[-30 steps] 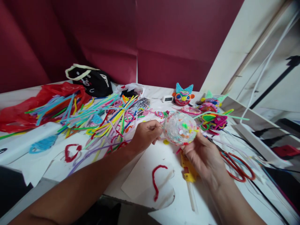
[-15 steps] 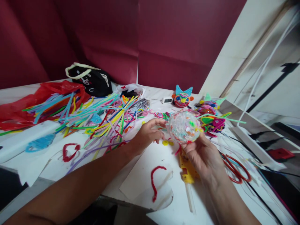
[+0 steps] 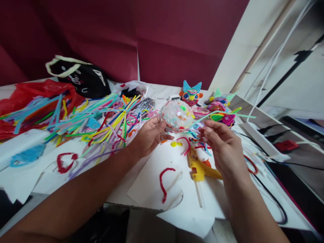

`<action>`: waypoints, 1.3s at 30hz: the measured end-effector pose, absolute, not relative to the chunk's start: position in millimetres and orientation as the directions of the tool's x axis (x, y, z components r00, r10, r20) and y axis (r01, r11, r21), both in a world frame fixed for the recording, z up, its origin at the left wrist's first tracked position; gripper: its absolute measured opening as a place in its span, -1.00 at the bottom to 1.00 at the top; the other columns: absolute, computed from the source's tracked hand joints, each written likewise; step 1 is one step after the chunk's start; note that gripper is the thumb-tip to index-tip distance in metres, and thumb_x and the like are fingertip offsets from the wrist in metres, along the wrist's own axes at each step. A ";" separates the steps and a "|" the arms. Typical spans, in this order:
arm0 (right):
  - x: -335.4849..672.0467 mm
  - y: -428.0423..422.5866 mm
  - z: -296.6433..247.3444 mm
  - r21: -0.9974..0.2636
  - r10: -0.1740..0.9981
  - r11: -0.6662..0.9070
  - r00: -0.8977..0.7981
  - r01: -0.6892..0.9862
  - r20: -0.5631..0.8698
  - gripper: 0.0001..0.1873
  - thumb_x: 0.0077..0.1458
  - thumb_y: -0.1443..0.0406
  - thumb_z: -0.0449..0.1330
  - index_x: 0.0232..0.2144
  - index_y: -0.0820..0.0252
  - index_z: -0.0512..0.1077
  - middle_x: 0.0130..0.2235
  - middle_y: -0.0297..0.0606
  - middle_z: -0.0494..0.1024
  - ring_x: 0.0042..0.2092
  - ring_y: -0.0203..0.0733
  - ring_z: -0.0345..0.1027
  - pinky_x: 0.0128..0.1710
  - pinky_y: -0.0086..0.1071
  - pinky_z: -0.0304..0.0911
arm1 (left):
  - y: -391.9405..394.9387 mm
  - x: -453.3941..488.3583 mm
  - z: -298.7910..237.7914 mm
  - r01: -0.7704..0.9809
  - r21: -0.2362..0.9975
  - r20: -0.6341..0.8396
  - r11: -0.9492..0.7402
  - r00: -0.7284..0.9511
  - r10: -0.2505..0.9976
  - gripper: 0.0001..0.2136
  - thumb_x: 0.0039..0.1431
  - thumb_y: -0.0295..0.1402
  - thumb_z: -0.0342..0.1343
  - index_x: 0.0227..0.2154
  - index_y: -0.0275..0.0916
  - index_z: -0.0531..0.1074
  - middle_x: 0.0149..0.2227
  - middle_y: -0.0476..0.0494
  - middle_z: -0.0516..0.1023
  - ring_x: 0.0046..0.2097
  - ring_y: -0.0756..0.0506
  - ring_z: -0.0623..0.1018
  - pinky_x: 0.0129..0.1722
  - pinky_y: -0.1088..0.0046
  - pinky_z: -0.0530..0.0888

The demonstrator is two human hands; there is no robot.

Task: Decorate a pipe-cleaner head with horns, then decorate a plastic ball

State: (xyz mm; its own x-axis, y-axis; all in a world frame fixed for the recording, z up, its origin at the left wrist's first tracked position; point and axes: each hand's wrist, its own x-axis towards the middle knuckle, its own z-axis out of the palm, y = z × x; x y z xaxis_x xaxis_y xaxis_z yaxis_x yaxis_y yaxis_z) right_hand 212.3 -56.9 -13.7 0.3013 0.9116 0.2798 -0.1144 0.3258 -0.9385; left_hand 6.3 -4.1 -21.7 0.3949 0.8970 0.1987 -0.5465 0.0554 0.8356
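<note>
A clear, bumpy ball (image 3: 177, 118) with coloured bits on its surface is held up above the table. My left hand (image 3: 149, 136) grips it at its left side, thumb and fingers closed on the edge. To the right of the ball is my right hand (image 3: 224, 143), apart from it, with bent fingers loosely apart and nothing visible in them. Below the hands, a yellow glue gun (image 3: 198, 168) with a clear glue stick (image 3: 199, 194) lies on white paper (image 3: 149, 184). A curved red pipe cleaner (image 3: 162, 184) rests on that paper.
Loose pipe cleaners (image 3: 118, 121) and a red plastic bag (image 3: 37, 89) spread across the left, before a black bag (image 3: 83, 81). A decorated ball with blue points (image 3: 191, 94) stands at the back. A power strip (image 3: 265, 143) and cables lie on the right.
My right hand has let go of the ball and moved off to its right. My left hand has taken hold of the ball, now slightly further left and higher. The view has shifted slightly.
</note>
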 end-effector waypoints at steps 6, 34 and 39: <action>235.4 -91.4 -14.1 -0.653 0.904 0.364 -0.082 0.664 0.420 -0.76 0.09 0.37 0.11 -0.18 0.14 0.49 -0.24 -0.23 0.57 -0.24 -0.17 0.46 -0.23 -0.27 0.37 | 2.2 4.8 -26.4 -0.566 0.824 0.207 0.023 0.339 0.918 -0.86 0.13 -0.38 0.25 -0.28 -0.28 0.43 -0.31 -0.03 0.56 -0.31 0.02 0.57 -0.31 0.51 0.59; 177.9 -44.1 0.6 0.235 0.852 0.505 -0.524 0.830 0.019 -0.77 0.20 0.43 0.11 -0.40 0.25 0.55 -0.28 -0.11 0.58 -0.14 0.00 0.37 -0.17 -0.18 0.08 | 14.3 3.1 -32.5 -0.680 0.732 0.182 -0.046 0.130 0.975 -0.85 0.08 -0.46 0.25 -0.40 -0.27 0.35 -0.37 0.03 0.45 -0.32 0.02 0.54 -0.12 0.32 0.58; 171.8 -18.6 12.5 0.163 0.828 0.517 -0.539 0.840 0.153 -0.72 0.28 0.42 0.00 -0.18 0.27 0.52 -0.19 -0.05 0.56 -0.05 0.03 0.35 -0.09 -0.20 0.10 | 18.2 0.2 -31.1 -0.685 0.721 0.209 -0.107 0.068 0.976 -0.91 0.13 -0.47 0.20 -0.35 -0.28 0.38 -0.33 0.00 0.45 -0.28 0.03 0.52 -0.18 0.39 0.58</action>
State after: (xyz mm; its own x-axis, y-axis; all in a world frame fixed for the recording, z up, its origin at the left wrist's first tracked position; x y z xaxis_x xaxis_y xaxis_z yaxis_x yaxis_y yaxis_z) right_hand 171.8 -18.6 12.5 -0.5394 0.8281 0.1528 0.8402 0.5172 0.1627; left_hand 0.2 18.2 -31.1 0.0681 0.9756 0.2090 -0.6849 -0.1066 0.7208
